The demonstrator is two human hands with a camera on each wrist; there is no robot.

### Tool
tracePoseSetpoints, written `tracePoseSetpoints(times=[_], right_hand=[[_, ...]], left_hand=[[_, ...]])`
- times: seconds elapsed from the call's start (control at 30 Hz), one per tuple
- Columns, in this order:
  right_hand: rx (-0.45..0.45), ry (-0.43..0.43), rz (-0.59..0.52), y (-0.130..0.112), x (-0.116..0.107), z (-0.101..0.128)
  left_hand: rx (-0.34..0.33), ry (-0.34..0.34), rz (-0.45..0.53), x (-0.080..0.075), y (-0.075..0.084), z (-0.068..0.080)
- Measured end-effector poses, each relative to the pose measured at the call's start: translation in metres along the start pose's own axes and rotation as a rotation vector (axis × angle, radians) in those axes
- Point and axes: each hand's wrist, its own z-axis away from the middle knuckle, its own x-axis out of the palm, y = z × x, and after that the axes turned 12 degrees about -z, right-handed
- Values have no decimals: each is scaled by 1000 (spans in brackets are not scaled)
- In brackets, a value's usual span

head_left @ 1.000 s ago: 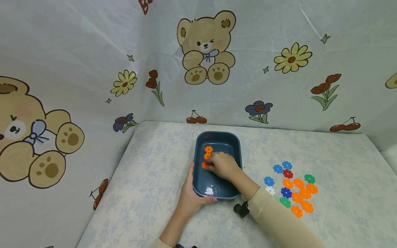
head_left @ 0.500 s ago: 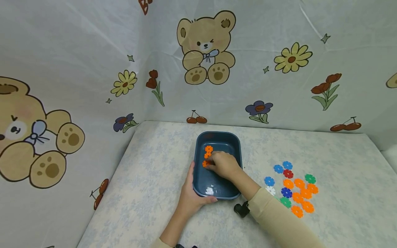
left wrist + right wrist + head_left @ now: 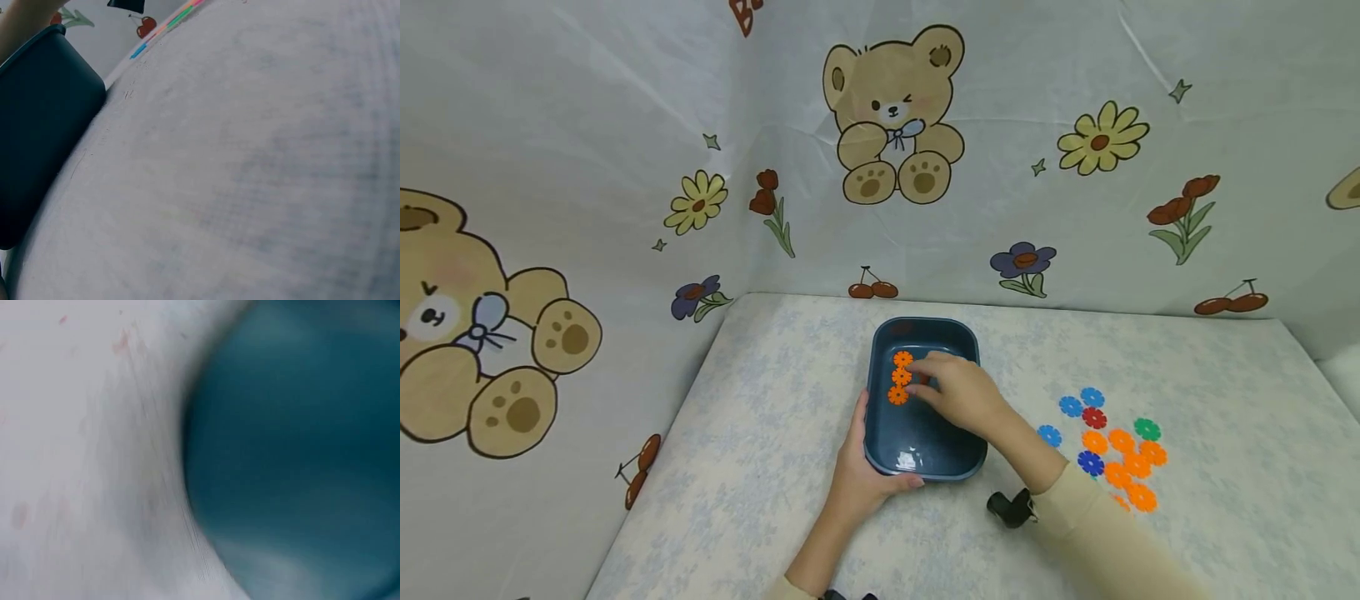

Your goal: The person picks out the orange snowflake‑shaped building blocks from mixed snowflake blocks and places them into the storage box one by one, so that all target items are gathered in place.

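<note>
Orange flower-shaped plastic discs lie in a row at 9 o'clock inside the dark blue rectangular plastic tub, which the left hand grasps while the relaxed, empty right hand should stay low beside them.

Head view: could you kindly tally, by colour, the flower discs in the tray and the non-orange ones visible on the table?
Orange discs in the tray: 3
Light blue discs on the table: 3
Red disc: 1
Dark blue disc: 1
Green disc: 1
Total: 9
</note>
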Motion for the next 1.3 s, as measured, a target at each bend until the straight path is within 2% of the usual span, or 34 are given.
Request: tracePoseSetpoints(times=[0.17,0.4,0.5,0.67,0.8,0.97,1.3], right_hand=[[43,45,31,9,-30,20],[162,60,78,46,-66,65],[238,22,105,66,-79,87],[384,-116,85,95,-97,123],[409,-191,80,111,-103,145],[410,-239,92,120,-105,157],[446,-187,46,128,-104,164]], left_hand=[[-1,1,6,0,1,-1],[-7,27,-4,1,-1,-1],[-5,33,-1,0,-1,-1],[10,32,-7,0,-1,0],[7,31,-4,0,0,0],[11,29,3,0,0,0],[14,26,1,2,-2,-1]])
